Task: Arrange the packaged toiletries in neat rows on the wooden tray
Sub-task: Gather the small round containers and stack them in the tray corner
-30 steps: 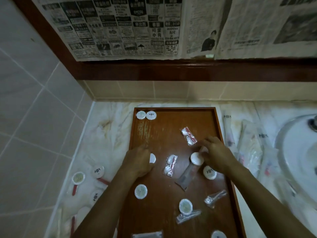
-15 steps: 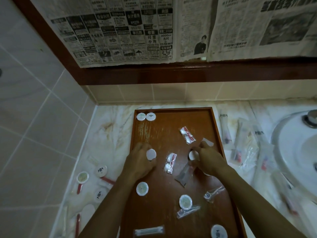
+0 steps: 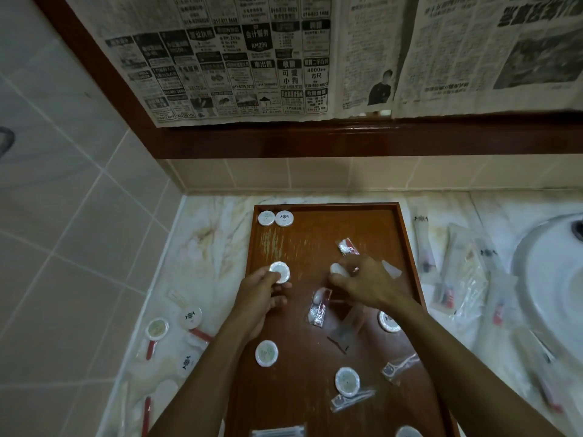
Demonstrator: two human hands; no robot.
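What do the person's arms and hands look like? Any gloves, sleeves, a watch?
Both forearms are bare as far as the picture shows: no sleeves in view, no gloves. The left hand shows no jewellery or watch. The right hand is blurred; a small glint on one finger may be a ring, but that is uncertain.

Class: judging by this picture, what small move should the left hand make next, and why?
Probably carry the round packet that the left hand pinches up beside the two round packets already lined along the wooden tray's far edge, extending that row.

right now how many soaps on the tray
8 soaps: two far corner, left hand one, right hand one, two midway, one by right arm, one near edge; others maybe hidden
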